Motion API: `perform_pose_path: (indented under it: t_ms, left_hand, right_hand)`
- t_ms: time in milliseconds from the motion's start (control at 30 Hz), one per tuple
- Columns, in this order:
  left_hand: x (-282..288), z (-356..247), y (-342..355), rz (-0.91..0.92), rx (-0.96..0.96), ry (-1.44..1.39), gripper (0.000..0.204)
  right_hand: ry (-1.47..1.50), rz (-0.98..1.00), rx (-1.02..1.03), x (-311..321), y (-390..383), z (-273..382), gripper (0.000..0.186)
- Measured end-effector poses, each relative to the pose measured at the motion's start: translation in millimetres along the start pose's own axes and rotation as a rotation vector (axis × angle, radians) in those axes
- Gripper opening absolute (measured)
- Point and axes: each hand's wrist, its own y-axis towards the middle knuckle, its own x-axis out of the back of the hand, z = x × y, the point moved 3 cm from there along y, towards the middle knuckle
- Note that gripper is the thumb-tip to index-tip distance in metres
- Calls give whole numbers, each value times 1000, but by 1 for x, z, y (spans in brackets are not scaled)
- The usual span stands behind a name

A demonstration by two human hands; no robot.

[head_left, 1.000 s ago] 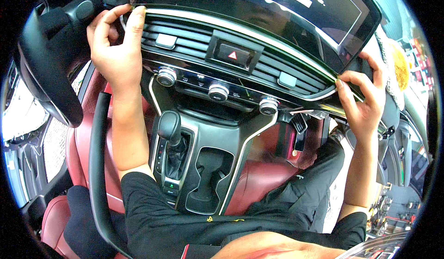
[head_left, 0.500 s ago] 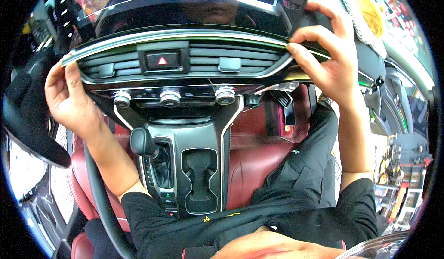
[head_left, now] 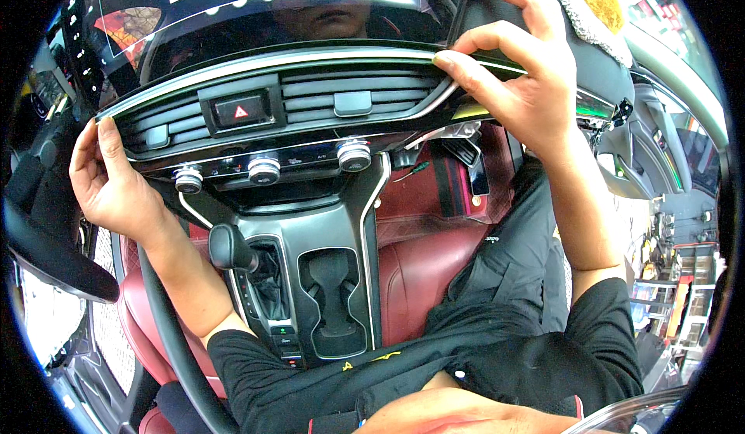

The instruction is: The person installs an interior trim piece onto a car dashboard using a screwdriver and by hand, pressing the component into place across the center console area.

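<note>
A silver trim strip (head_left: pixel 275 61) runs along the top edge of the dashboard's centre air vent panel (head_left: pixel 357 85), below a large dark touchscreen (head_left: pixel 264 15). My left hand (head_left: pixel 116 178) pinches the strip's left end between thumb and fingers. At the other end, my right hand (head_left: pixel 528 85) has thumb and index finger closed on the strip's right tip, with its other fingers curled up beside the screen's edge. The hazard light button (head_left: pixel 240 112) sits in the middle of the panel. My fingertips cover both ends of the strip.
Climate knobs (head_left: pixel 265 170) line the dash below the vents. Between red leather seats (head_left: pixel 419 279) stand the gear lever (head_left: pixel 231 248) and a cup holder (head_left: pixel 337 302). The steering wheel (head_left: pixel 58 248) is at the left. On the right, the car's side opens onto a workshop.
The view has shifted, so the dashboard and both hands appear farther left. Both hands keep their pinch on the strip's ends.
</note>
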Motion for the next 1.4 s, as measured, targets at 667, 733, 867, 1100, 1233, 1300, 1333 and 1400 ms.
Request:
perform_pose_path:
  t_ms: [667,733,867,1100,1233,1300,1333,1400]
  left_hand:
    - [10,11,-3,33,-58,264,29]
    - [5,7,-7,56,-60,270,30]
    - [2,16,-10,54,-90,253,30]
    - [10,17,-1,29,-105,258,30]
    - [9,20,2,47,-117,239,27]
    - [10,17,3,33,-115,283,27]
    - [8,14,2,29,-111,304,27]
    - [4,7,0,32,-81,292,27]
  right_hand:
    - [-212,-416,-186,67,-107,-60,14]
    - [-399,-508,-457,92,-169,-122,19]
    - [-99,-432,-1079,135,-269,-239,30]
    - [205,-202,-1135,139,-261,-257,35]
    - [316,-163,-1094,151,-262,-256,33]
    - [320,-130,-1073,161,-261,-250,32]
    - [401,-121,-1074,167,-260,-250,31]
    - [434,-117,-1050,181,-266,-242,29]
